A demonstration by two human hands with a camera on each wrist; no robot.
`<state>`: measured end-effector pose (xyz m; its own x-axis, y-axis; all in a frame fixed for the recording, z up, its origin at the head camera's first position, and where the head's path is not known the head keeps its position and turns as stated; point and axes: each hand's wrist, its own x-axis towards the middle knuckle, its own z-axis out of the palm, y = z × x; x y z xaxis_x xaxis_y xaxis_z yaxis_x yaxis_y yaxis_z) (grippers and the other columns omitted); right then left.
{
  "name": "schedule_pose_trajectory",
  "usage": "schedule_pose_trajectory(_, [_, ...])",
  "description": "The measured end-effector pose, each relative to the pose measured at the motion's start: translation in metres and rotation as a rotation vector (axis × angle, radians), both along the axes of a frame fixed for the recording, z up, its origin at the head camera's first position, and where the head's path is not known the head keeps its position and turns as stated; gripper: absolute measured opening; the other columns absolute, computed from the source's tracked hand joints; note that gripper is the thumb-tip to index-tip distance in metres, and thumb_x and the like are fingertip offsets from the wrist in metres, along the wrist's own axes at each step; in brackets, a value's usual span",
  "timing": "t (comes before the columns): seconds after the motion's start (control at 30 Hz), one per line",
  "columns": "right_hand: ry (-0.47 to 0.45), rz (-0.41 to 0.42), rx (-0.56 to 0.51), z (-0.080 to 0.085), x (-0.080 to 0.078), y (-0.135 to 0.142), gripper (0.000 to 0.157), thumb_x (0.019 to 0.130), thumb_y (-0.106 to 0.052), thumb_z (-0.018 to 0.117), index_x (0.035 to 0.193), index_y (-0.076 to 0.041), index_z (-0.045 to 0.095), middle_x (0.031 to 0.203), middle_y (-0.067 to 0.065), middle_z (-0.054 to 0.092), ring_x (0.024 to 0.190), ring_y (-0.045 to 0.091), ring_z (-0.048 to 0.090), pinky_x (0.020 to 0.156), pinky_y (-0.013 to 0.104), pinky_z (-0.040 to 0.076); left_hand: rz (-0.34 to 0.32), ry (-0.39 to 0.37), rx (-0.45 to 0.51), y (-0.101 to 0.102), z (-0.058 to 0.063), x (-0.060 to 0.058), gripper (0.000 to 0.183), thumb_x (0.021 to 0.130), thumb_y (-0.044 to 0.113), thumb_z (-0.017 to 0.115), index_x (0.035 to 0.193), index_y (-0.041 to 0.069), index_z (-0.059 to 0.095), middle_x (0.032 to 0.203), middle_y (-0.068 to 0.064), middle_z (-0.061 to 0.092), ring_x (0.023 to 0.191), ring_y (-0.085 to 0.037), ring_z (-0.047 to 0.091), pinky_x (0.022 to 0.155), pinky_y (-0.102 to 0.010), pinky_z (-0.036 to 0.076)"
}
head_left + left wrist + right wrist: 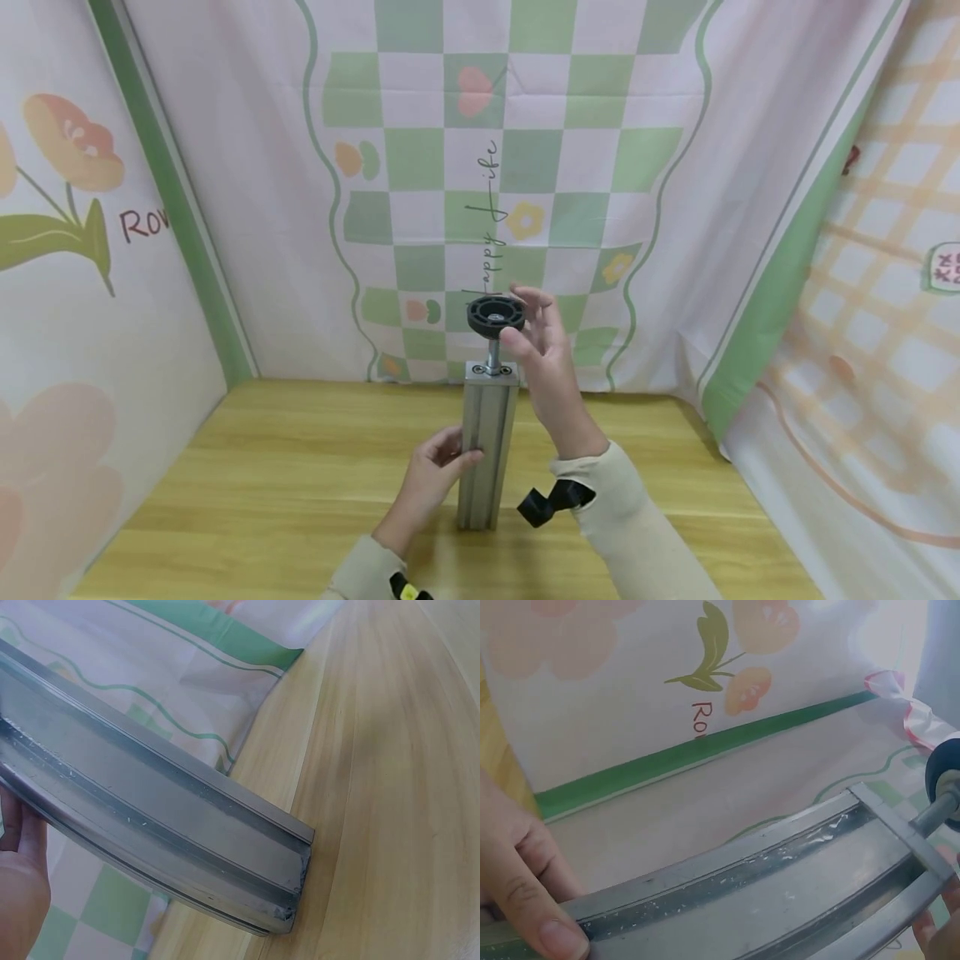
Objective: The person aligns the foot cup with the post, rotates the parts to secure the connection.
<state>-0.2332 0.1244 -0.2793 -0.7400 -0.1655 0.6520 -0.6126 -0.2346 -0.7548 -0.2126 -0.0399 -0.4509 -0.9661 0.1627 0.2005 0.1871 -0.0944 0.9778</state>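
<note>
An upright silver aluminium profile (487, 450) stands on the wooden table, its lower end against the tabletop. From its end plate (491, 372) rises a threaded rod carrying a black round levelling foot (496, 315). My left hand (431, 479) grips the profile around its middle, thumb across the front; the right wrist view also shows this left thumb (561, 941) on the metal. My right hand (551, 358) holds the foot at its right rim, thumb in front and fingers curved behind. Part of the foot (946, 780) shows at the right wrist view's edge.
The wooden tabletop (300, 475) spreads around the profile. A checkered, printed cloth (540, 158) hangs behind it. Patterned cloth walls stand at the left (60, 333) and right (885, 350).
</note>
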Motion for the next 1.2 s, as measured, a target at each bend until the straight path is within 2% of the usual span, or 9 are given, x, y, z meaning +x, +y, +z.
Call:
schedule_pose_trajectory(0.07, [0.000,0.053,-0.005,-0.0007,-0.0027,0.0006,0.055,0.098,-0.035,0.051,0.146,-0.011,0.036,0.157,0.010,0.031,0.141,0.027,0.034,0.115,0.044,0.025,0.001,-0.001,-0.004,0.0001,-0.0001,0.0000,0.049,0.088,0.027,0.079,0.131,0.008,0.064,0.112,-0.006,0.068,0.105,-0.021,0.062,0.089,-0.026,0.053])
schedule_pose_trajectory(0.17, [0.009,0.106,-0.003,0.0001,-0.0052,0.0004,0.061,0.103,-0.041,0.036,0.154,-0.008,0.029,0.161,0.012,0.028,0.147,0.025,0.026,0.118,0.053,0.011,-0.001,-0.001,-0.008,-0.0002,0.0006,0.0004,0.050,0.087,0.028,0.080,0.131,0.008,0.064,0.111,-0.007,0.067,0.105,-0.021,0.062,0.090,-0.027,0.052])
schedule_pose_trajectory(0.3, [0.014,0.171,-0.034,0.0016,-0.0063,-0.0001,0.057,0.107,-0.042,0.028,0.155,-0.011,0.034,0.161,0.013,0.029,0.148,0.027,0.024,0.117,0.058,0.007,-0.009,-0.001,-0.002,-0.0006,0.0003,0.0001,0.050,0.088,0.028,0.079,0.131,0.008,0.063,0.112,-0.008,0.067,0.105,-0.023,0.062,0.090,-0.027,0.053])
schedule_pose_trajectory(0.43, [0.015,0.213,-0.061,0.0012,-0.0061,-0.0008,0.047,0.106,-0.030,0.028,0.149,-0.019,0.046,0.158,0.015,0.035,0.146,0.034,0.027,0.116,0.058,0.006,-0.013,0.001,-0.002,-0.0006,-0.0005,-0.0001,0.050,0.088,0.027,0.080,0.131,0.008,0.063,0.112,-0.009,0.067,0.105,-0.023,0.062,0.090,-0.027,0.053])
schedule_pose_trajectory(0.57, [0.013,0.237,-0.075,0.0001,-0.0054,-0.0014,0.043,0.104,-0.023,0.029,0.143,-0.019,0.049,0.155,0.016,0.041,0.144,0.039,0.028,0.116,0.058,0.005,-0.011,0.006,-0.006,-0.0004,-0.0014,-0.0004,0.050,0.087,0.027,0.080,0.130,0.008,0.064,0.111,-0.009,0.067,0.104,-0.023,0.062,0.090,-0.028,0.053])
schedule_pose_trajectory(0.8, [0.018,0.215,-0.071,-0.0009,-0.0065,-0.0002,0.037,0.102,-0.021,0.033,0.135,-0.019,0.051,0.152,0.017,0.044,0.142,0.034,0.034,0.116,0.055,0.012,-0.012,0.008,0.003,-0.0007,-0.0024,-0.0009,0.050,0.087,0.027,0.080,0.130,0.008,0.064,0.112,-0.008,0.067,0.105,-0.022,0.062,0.090,-0.027,0.053])
schedule_pose_trajectory(0.97, [0.025,0.191,-0.078,-0.0011,-0.0071,0.0000,0.035,0.099,-0.017,0.036,0.130,-0.017,0.053,0.145,0.012,0.050,0.138,0.034,0.039,0.115,0.053,0.017,-0.009,0.010,-0.003,-0.0002,-0.0023,-0.0009,0.049,0.087,0.028,0.080,0.130,0.008,0.064,0.110,-0.008,0.067,0.103,-0.022,0.062,0.089,-0.028,0.053])
schedule_pose_trajectory(1.2, [0.057,0.134,-0.068,-0.0036,-0.0056,0.0007,0.029,0.098,-0.014,0.041,0.125,-0.018,0.050,0.146,0.018,0.045,0.138,0.033,0.038,0.114,0.046,0.023,-0.009,0.012,-0.001,0.0001,-0.0019,-0.0010,0.048,0.087,0.026,0.080,0.129,0.007,0.065,0.110,-0.009,0.067,0.104,-0.023,0.062,0.090,-0.028,0.053])
